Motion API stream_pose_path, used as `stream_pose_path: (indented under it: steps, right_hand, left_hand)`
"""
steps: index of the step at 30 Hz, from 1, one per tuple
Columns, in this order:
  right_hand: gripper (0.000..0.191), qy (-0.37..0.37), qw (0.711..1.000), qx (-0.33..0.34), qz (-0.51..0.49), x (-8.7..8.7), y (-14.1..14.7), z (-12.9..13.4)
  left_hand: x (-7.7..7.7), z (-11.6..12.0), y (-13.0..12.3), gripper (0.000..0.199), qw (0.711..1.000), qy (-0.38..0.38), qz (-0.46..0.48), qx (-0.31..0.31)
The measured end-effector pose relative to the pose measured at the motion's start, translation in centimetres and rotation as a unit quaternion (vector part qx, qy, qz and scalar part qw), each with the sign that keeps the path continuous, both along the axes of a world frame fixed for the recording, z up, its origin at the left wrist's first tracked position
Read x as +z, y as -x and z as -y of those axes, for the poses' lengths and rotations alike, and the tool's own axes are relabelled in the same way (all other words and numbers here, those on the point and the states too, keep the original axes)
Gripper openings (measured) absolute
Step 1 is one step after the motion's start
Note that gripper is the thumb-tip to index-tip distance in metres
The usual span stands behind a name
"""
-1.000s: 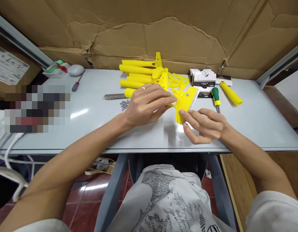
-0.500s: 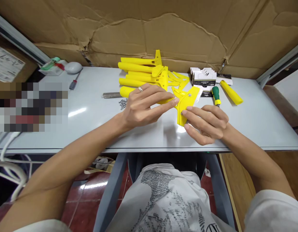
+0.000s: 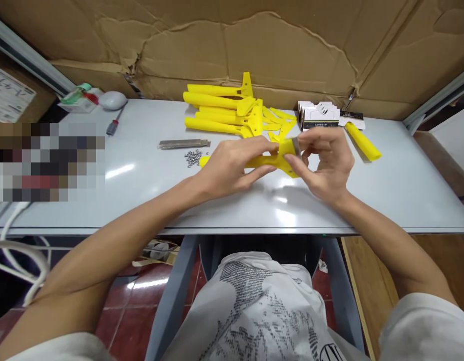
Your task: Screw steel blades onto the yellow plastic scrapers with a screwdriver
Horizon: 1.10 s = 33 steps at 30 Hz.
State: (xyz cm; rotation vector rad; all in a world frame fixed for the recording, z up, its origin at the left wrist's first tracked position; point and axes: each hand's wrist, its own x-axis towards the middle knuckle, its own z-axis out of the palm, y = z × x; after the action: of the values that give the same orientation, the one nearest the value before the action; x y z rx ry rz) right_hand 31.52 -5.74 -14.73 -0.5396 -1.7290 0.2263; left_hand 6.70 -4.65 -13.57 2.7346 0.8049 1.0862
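Forearms [image 3: 153,215] angle inward — left hand [image 3: 235,163] curled, right hand [image 3: 327,163] in a pinch.

A yellow scraper [image 3: 271,160] is held up, near the view's middle toward two o'clock. Its rounded handle [image 3: 204,161], partly covered, points to nine o'clock; its flared head [image 3: 286,147] faces three o'clock, a grey blade [image 3: 295,145] showing at the edge.

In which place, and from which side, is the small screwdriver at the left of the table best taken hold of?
I would grip the screwdriver around its handle, coming from the near side: the thicker handle is the nearer end, while the thin shaft runs away toward the white rounded object.
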Motion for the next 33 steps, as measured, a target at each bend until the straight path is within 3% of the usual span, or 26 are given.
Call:
stream_pose_path:
  steps: [4, 9, 15, 18, 21, 24, 33]
  right_hand:
    - [0.043, 0.223, 0.974, 0.033, -0.024, 1.3, 0.0, 0.7]
    - [0.057, 0.389, 0.917, 0.084, -0.019, 1.1, -0.6, -0.7]
    - [0.058, 0.513, 0.851, 0.116, -0.010, -0.8, -2.0, -2.8]
    - [0.059, 0.549, 0.828, 0.114, 0.018, -1.3, -2.6, -3.5]
    - [0.057, 0.549, 0.827, 0.110, 0.040, -1.3, -2.8, -3.8]
    - [0.052, 0.549, 0.827, 0.100, 0.064, -1.0, -2.7, -3.9]
    - [0.048, 0.567, 0.814, 0.114, 0.051, -1.2, -2.8, -4.1]
  left_hand:
    - [1.2, 1.1, -0.7, 0.045, 0.979, 0.196, 0.055, 0.002]
    - [0.4, 0.7, -0.9, 0.047, 0.960, 0.271, 0.070, 0.030]
    - [-1.6, 0.1, -0.7, 0.047, 0.979, 0.202, -0.009, 0.013]
    - [-2.6, -0.1, -0.9, 0.033, 0.988, 0.141, -0.058, -0.016]
    - [-3.3, -0.3, -1.0, 0.021, 0.992, 0.078, -0.085, -0.042]
    - [-3.5, -0.4, -1.0, 0.024, 0.993, 0.042, -0.102, -0.050]
    - [-3.4, -0.1, -1.1, 0.030, 0.992, 0.024, -0.118, -0.050]
